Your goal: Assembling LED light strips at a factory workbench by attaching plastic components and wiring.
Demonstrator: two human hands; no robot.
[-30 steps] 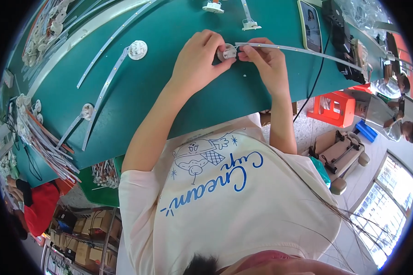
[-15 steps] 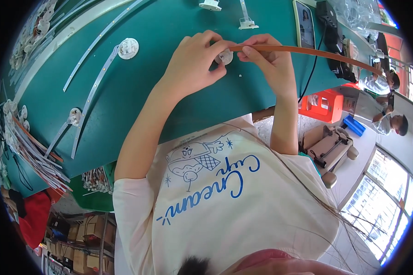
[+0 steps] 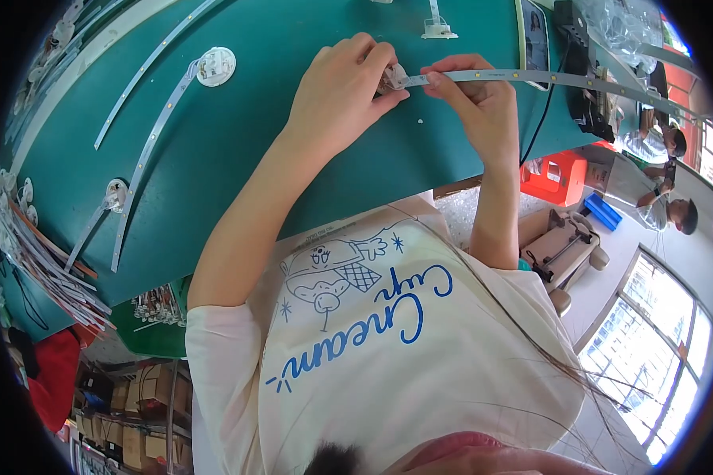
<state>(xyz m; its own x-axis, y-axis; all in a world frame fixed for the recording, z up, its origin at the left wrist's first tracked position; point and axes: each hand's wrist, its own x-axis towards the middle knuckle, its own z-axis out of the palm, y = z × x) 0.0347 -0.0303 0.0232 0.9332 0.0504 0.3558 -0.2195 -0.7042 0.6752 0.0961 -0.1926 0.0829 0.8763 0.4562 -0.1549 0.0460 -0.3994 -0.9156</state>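
My left hand point(image 3: 334, 89) is closed around a small round white plastic cap point(image 3: 392, 77), its fingers hiding part of it. An LED strip point(image 3: 558, 78) runs out from the cap to the right, its pale face with small yellow LEDs showing. Close to the cap, my right hand point(image 3: 483, 96) pinches the strip's near end between thumb and fingertips. Whether the strip is fixed to the cap I cannot tell. To the left on the green table point(image 3: 238, 150) lies another LED strip point(image 3: 152, 131) with a round white cap point(image 3: 215, 66) at its upper end.
A phone point(image 3: 535, 43) and a black cable lie at the right. Beyond my hands stands a small white fitting point(image 3: 440, 30). Bundled strips point(image 3: 55, 257) fill the left edge. Below are a green bin point(image 3: 154, 336) and a red stool point(image 3: 553, 178); people are at far right.
The strip's orange-brown back faced up before; now its pale LED side does. My left hand has turned with the cap, and my right hand still pinches the strip.
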